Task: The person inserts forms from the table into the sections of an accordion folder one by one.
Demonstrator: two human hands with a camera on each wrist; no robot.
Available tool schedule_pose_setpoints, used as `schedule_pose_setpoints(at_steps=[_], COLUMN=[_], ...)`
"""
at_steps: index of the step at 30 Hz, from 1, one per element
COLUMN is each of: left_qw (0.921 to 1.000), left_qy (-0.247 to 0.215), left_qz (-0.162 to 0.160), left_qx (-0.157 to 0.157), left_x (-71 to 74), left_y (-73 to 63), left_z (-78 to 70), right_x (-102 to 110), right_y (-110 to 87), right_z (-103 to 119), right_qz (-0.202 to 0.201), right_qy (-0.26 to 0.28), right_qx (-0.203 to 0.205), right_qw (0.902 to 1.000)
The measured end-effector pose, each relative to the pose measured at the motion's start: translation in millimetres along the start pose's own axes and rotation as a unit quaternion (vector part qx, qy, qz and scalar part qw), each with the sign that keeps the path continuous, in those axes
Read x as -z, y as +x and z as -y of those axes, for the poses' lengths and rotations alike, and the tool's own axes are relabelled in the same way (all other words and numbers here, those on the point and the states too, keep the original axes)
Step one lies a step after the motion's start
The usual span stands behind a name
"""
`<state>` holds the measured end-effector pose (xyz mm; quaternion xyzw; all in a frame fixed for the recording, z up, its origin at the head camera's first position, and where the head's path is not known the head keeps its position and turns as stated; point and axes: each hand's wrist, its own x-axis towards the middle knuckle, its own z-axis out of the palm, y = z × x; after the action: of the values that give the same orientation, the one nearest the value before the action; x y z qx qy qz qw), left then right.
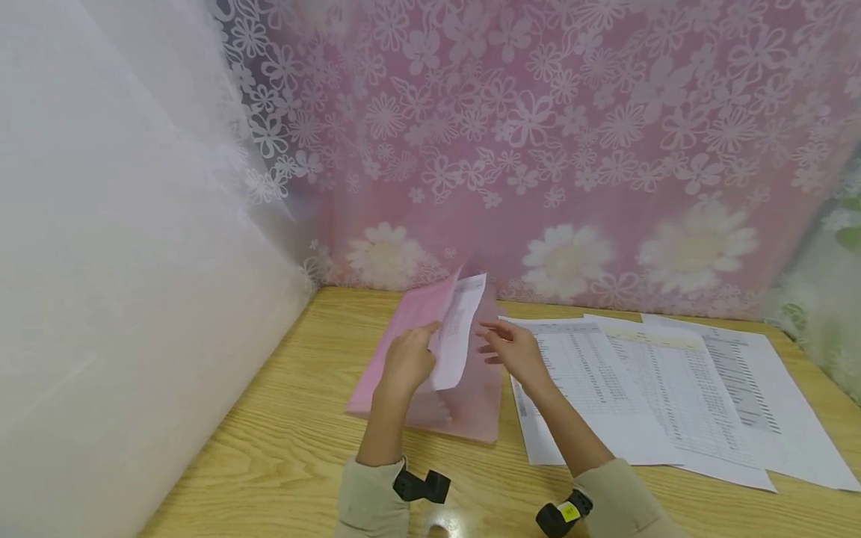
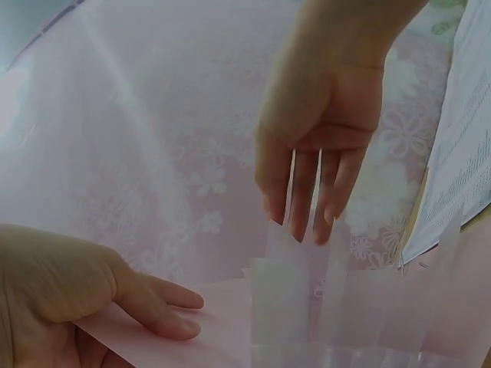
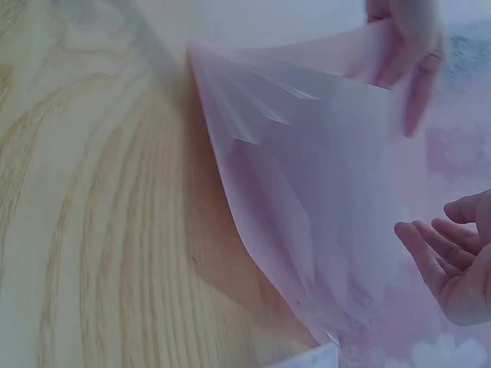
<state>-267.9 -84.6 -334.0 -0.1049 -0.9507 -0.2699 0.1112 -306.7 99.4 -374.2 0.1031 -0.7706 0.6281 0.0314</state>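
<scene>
A pink folder (image 1: pixel 407 325) with clear inner pockets (image 3: pixel 353 192) stands partly opened on the table. My left hand (image 1: pixel 407 360) pinches its raised front cover between thumb and fingers; the left wrist view shows the thumb lying over the pink edge. Inside the folder, a white printed sheet (image 1: pixel 460 329) leans upright beside that hand. To the right of the sheet is my right hand (image 1: pixel 518 353), fingers spread and extended, holding nothing. In the right wrist view, this hand (image 3: pixel 460 261) hovers apart from the pockets, palm partly visible.
Several printed sheets (image 1: pixel 599 388) lie overlapping on the wooden table (image 1: pixel 282 441), right of the folder. A pink floral curtain (image 1: pixel 471 149) hangs behind the table, and a white sheet-like curtain (image 1: pixel 134 261) borders the left side.
</scene>
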Motion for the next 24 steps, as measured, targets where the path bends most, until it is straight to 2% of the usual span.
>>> schedule_pose_setpoints(at_steps=[4, 7, 10, 13, 14, 16, 17, 19, 20, 22, 24], left_qw=[0.9996, 0.9991, 0.9986, 0.9970, 0.9961, 0.9935, 0.9915, 0.9902, 0.9893, 0.9902, 0.9912], left_qy=[-0.012, -0.012, -0.023, -0.055, -0.070, -0.099, -0.115, -0.124, -0.129, -0.120, -0.111], left_qz=[-0.012, -0.021, -0.024, -0.019, -0.016, -0.009, -0.004, -0.004, -0.002, -0.008, -0.014], left_qx=[0.023, 0.035, 0.042, 0.050, 0.051, 0.055, 0.061, 0.064, 0.069, 0.072, 0.072], left_x=[1.8, 3.4, 5.4, 7.3, 8.1, 9.4, 10.0, 12.2, 13.2, 15.9, 17.9], left_y=[-0.5, -0.4, -0.4, 0.0, 0.2, 0.4, 0.4, 0.2, 0.1, 0.3, 1.0], left_z=[0.4, 3.0, 6.8, 12.0, 13.8, 18.0, 19.7, 22.4, 23.4, 24.7, 25.5], right_x=[32, 61, 97, 134, 145, 162, 168, 178, 181, 187, 191], right_y=[-13.5, -17.7, -6.9, 8.4, 11.9, 13.2, 9.9, 4.8, -2.9, -9.1, -13.5], right_z=[0, -14, -58, -111, -124, -139, -136, -133, -120, -112, -110], right_qz=[-0.030, -0.039, -0.066, -0.103, -0.118, -0.134, -0.128, -0.140, -0.128, -0.127, -0.140], right_qy=[0.009, -0.006, -0.010, -0.014, -0.014, -0.015, -0.003, -0.002, 0.014, -0.003, -0.046], right_qx=[0.022, 0.026, 0.023, 0.017, 0.012, 0.003, 0.001, -0.009, -0.010, -0.026, -0.045], right_qw=[0.9993, 0.9989, 0.9975, 0.9944, 0.9929, 0.9908, 0.9917, 0.9901, 0.9917, 0.9916, 0.9881])
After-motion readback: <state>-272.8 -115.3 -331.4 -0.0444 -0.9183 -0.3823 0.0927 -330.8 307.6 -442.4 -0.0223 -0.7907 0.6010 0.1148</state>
